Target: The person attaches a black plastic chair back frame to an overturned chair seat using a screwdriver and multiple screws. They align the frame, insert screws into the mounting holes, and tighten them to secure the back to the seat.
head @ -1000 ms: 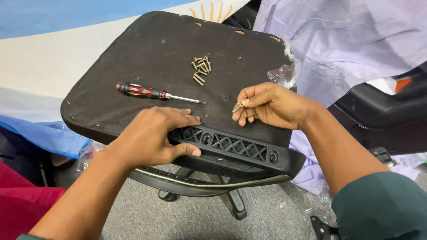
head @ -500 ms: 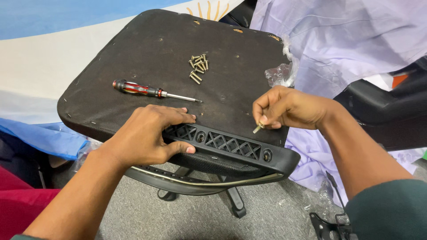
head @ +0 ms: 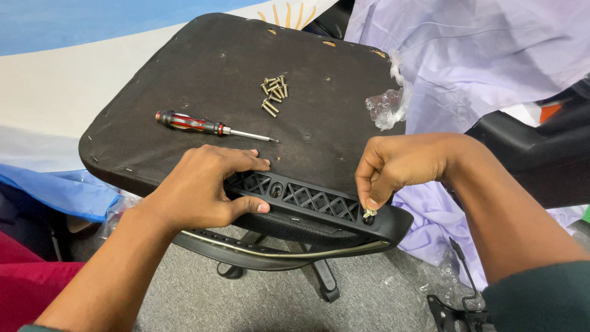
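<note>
At lower centre of the frame, our left hand (head: 203, 190) clamps the left end of a black ribbed plastic armrest bracket (head: 307, 206) against the upturned seat base (head: 184, 80), thumb curled under its edge. Our right hand (head: 399, 166) pinches a small brass-coloured screw (head: 369, 214) between fingertips at the bracket's right-hand hole. A crumpled clear plastic bag (head: 386, 104) lies at the seat's right edge, upper right of centre, beside pale lilac sheeting (head: 479, 55). A heap of matching screws (head: 273, 92) sits upper centre; a red-and-black screwdriver (head: 203, 125) lies left of centre. The chair's wheeled base (head: 322, 280) shows below on grey carpet (head: 196, 295).
</note>
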